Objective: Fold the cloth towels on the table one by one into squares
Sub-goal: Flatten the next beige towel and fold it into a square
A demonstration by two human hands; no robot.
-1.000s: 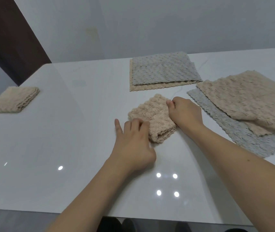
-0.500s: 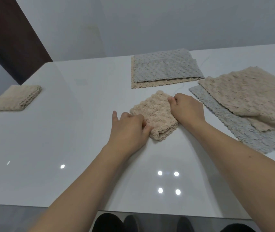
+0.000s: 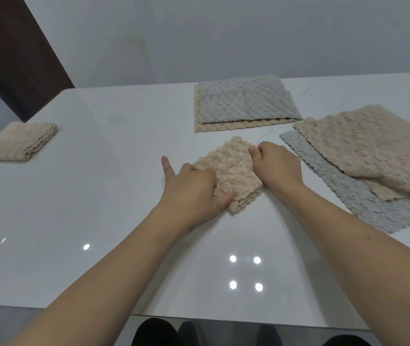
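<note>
My glossy white desk (image 3: 99, 221) holds a folded beige towel (image 3: 229, 171) at center, another folded beige towel (image 3: 19, 142) far left, and grey-and-beige towel piles behind (image 3: 244, 103) and right (image 3: 363, 156).

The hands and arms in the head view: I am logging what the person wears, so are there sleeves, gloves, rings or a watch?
Nothing is worn that shows. The left hand and right hand are bare, no gloves, and no rings show on the fingers. Both forearms are bare to the frame's edge, with no sleeve, watch or bracelet.
</note>
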